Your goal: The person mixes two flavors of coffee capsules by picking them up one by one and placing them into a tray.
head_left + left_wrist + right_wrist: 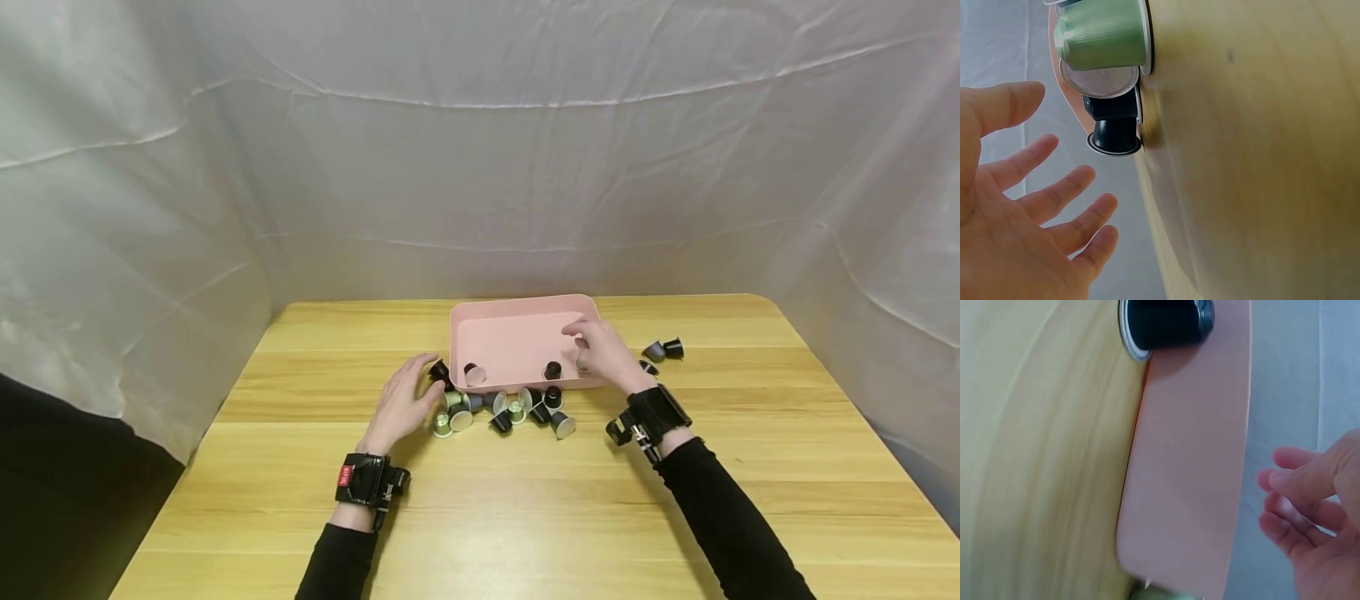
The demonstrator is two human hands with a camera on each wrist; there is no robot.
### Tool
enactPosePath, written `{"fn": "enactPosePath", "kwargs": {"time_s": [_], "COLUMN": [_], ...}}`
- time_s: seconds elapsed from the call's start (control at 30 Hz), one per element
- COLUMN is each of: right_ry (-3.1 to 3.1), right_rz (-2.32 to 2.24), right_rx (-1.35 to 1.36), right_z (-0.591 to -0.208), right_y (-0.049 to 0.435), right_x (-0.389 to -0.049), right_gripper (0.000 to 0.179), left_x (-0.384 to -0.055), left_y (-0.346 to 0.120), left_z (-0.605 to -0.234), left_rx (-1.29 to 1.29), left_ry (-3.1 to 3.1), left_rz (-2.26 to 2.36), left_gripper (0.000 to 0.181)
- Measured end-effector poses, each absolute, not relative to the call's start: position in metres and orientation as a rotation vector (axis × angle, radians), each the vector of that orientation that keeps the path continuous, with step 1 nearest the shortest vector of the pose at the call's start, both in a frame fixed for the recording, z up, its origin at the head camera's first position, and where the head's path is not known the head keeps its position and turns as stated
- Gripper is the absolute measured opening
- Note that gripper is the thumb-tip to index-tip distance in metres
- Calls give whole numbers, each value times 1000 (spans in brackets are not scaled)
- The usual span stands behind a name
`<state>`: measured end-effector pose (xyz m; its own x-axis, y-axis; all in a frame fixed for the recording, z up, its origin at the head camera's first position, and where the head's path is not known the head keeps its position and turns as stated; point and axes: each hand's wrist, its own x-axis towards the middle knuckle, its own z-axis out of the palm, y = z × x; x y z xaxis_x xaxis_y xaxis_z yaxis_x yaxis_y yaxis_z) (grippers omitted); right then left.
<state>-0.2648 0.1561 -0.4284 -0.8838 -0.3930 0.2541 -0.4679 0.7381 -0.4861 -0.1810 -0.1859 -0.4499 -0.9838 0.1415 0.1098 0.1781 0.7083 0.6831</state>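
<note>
My left hand, fingers spread and holding nothing, is beside a black coffee capsule at the tray's left front corner. The left wrist view shows a green capsule and a dark one beyond the fingertips. Above the right part of the pink tray is my right hand; its fingers are loosely bent, with nothing visible between them. Inside the tray, a capsule with its pale lid showing lies at the left, and a black capsule stands farther right.
Several green, grey and black capsules lie in a row along the tray's front wall. Right of the tray are a grey capsule and a black one, plus another partly behind the right hand. A pale curtain hangs behind the wooden table.
</note>
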Motion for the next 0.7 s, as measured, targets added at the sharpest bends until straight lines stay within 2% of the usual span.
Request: {"fn": "enactPosePath", "kwargs": {"time_s": [0.27,0.7], "right_ry": [-2713,-2633], "right_rz": [914,975], "right_rx": [542,511], "right_z": [-425,-435], "right_y": [185,204], "right_x": [-256,-253], "right_gripper": [29,29], "left_x": [-181,-182], "left_y": [-187,-186], "left_z": [-450,-450], "left_rx": [-276,-292], "left_ry": [-2860,-2858], "left_rz": [-1135,-1125], "left_gripper": [57,57]}}
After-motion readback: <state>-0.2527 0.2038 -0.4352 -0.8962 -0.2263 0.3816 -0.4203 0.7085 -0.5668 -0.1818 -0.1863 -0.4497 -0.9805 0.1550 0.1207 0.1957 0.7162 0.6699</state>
